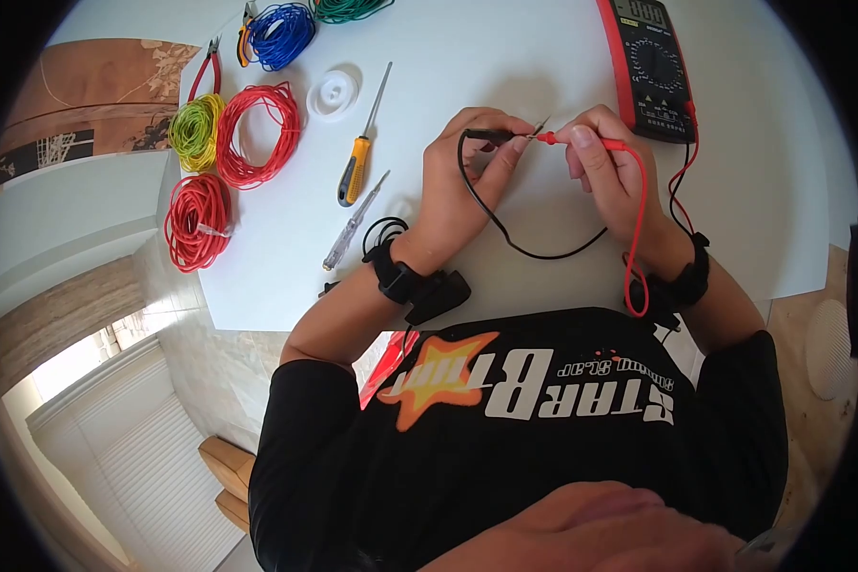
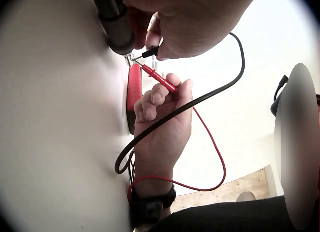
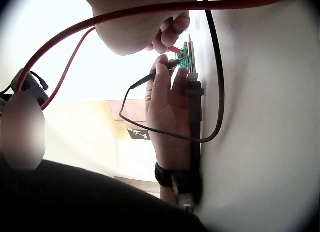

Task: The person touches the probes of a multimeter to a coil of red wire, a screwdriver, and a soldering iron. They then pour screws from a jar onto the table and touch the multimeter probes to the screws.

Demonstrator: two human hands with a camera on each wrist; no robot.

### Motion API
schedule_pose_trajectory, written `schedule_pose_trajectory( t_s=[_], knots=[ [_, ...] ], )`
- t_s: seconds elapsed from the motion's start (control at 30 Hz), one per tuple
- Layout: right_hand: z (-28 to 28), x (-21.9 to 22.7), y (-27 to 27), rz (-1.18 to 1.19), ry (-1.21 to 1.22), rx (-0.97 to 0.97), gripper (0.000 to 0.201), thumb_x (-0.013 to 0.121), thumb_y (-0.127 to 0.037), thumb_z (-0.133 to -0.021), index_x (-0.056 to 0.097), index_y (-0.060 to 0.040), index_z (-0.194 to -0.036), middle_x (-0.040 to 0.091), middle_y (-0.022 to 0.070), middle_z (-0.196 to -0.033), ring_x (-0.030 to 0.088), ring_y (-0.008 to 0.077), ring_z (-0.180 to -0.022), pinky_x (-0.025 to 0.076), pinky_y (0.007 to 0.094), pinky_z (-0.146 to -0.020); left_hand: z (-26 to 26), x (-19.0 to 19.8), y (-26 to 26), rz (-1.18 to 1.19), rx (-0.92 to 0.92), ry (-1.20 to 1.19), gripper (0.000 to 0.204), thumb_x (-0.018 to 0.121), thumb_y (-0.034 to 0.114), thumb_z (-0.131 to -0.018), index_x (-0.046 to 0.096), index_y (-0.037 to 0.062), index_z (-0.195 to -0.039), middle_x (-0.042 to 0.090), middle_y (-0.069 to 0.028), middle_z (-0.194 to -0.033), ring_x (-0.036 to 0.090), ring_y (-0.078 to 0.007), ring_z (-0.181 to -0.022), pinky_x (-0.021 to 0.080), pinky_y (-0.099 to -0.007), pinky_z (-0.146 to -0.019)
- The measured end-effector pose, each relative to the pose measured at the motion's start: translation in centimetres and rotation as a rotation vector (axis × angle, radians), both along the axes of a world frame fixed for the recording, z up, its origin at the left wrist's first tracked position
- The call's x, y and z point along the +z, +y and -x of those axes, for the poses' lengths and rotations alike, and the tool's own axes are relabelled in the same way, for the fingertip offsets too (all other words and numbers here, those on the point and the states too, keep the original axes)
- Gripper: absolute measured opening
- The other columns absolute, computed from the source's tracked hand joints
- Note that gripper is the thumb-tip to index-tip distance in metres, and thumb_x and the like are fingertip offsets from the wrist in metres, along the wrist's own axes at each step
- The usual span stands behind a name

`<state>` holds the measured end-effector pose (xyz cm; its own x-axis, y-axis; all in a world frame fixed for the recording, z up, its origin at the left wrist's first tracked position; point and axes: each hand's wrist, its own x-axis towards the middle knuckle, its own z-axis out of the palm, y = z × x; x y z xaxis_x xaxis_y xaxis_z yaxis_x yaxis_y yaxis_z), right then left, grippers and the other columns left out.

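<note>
Fingers curled, the left hand (image 1: 448, 191) pinches the black probe (image 1: 487, 136) and the right hand (image 1: 622, 186) the red probe (image 2: 162, 80) — tips close together, contact unclear — as the black lead (image 1: 547, 257) loops between the wrists and the multimeter (image 1: 656, 71) lies beyond the right hand.

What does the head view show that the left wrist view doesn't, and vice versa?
Head only: blue coil, yellow-green coil, yellow screwdriver, meter display.
Left wrist only: most of the red probe barrel, covered by fingers in the head view.
Both: left hand, right hand, parts of both probes, meter.
</note>
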<state>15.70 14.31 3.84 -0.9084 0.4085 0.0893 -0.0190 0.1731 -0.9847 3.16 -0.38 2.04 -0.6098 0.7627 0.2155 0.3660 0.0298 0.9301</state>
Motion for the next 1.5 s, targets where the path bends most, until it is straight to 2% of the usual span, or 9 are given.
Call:
schedule_pose_trajectory(
  t_s=[0.37,0.63,1.03,1.5],
  knots=[
    [0.13,-0.36,0.07,-0.008,0.007,-0.014,0.027,0.046,-0.022,-0.102,0.058,-0.0001,-0.091,0.047,-0.0004,-0.066,0.042,0.0057,-0.063,0.034,0.0218,-0.057,0.05,0.06,-0.01,-0.008,0.003,0.002,0.012,0.065,0.008,-0.091,0.068,0.0010,-0.100,0.063,-0.0041,-0.094,0.058,-0.0089,-0.079,0.047,-0.0224,-0.072],
    [0.22,-0.50,0.13,-0.066,0.032,-0.036,0.027,0.045,-0.022,-0.102,0.057,-0.0012,-0.089,0.047,-0.0006,-0.064,0.041,0.0059,-0.060,0.034,0.0224,-0.055,0.03,0.03,0.01,-0.032,0.006,-0.032,0.012,0.064,0.007,-0.090,0.068,0.0015,-0.100,0.062,-0.0045,-0.099,0.058,-0.0094,-0.080,0.047,-0.0232,-0.073],
    [0.02,0.01,0.21,-0.027,0.011,-0.015,0.025,0.047,-0.020,-0.101,0.058,-0.0002,-0.092,0.047,-0.0010,-0.065,0.041,0.0052,-0.062,0.034,0.0221,-0.056,-0.11,0.25,0.07,0.017,-0.039,-0.067,0.012,0.064,0.006,-0.091,0.069,0.0022,-0.101,0.062,-0.0036,-0.098,0.056,-0.0092,-0.083,0.046,-0.0229,-0.074],
    [0.21,-0.49,0.17,-0.035,0.039,-0.029,0.025,0.046,-0.022,-0.102,0.059,-0.0012,-0.092,0.047,-0.0009,-0.067,0.041,0.0048,-0.061,0.034,0.0220,-0.055,-0.19,0.15,0.00,-0.031,-0.042,-0.110,0.013,0.063,0.006,-0.092,0.068,0.0023,-0.103,0.062,-0.0033,-0.099,0.056,-0.0084,-0.082,0.046,-0.0227,-0.073]
  ],
)
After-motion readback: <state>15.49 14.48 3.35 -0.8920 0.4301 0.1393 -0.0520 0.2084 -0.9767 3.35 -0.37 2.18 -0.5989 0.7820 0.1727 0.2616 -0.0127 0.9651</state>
